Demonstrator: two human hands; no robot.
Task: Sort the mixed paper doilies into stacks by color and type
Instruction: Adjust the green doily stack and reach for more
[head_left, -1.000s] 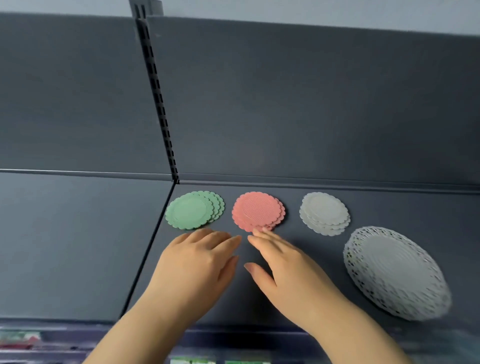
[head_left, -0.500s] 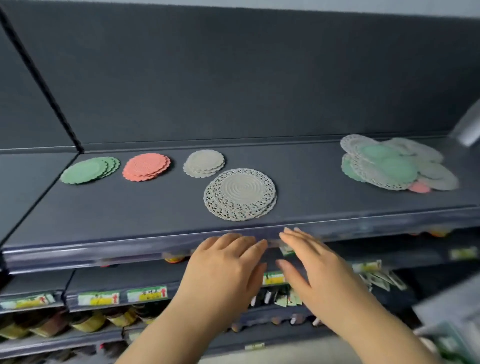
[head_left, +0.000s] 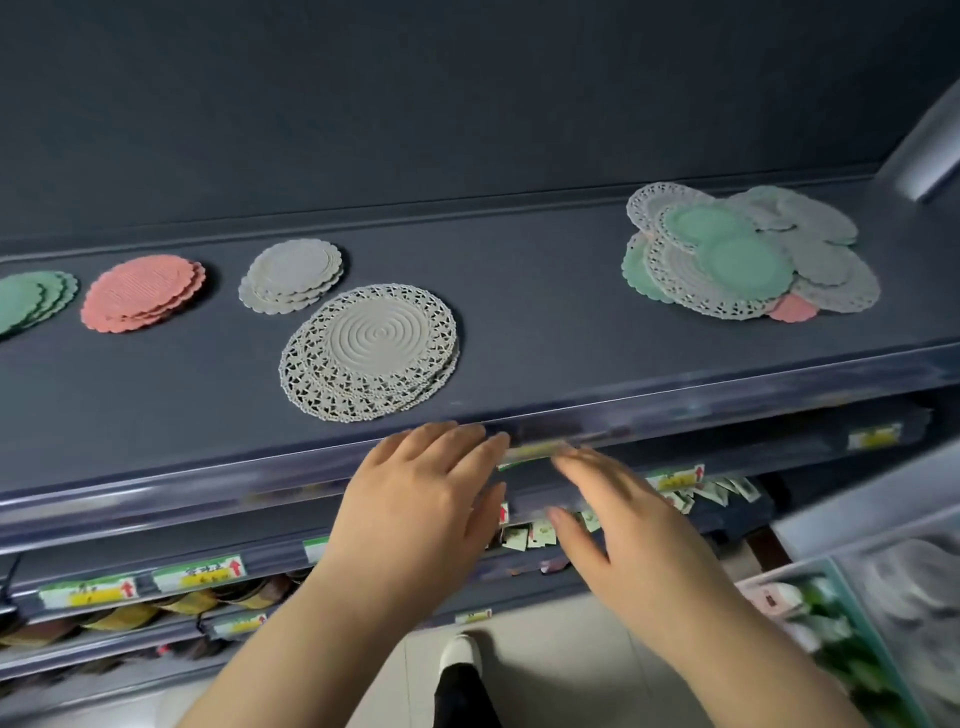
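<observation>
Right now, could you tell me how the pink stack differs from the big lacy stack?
The pink stack is smaller; the lacy stack is clearly wider. The pink stack has solid scalloped edges; the lacy stack has a pierced openwork rim. Both are loosely fanned piles lying flat on the shelf.

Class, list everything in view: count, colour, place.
green doily stack: one, green, shelf's far left
pink doily stack: one, pink, right of green
small grey doily stack: one, grey, right of pink
large lace doily stack: one, grey, in front of small grey
mixed doily pile: one, green, grey, pink, shelf's right end
shelf: one, dark grey, under all doilies
price labels: several, green-yellow, lower rails
left hand: one, empty, at shelf's front edge
right hand: one, empty, beside left hand
</observation>
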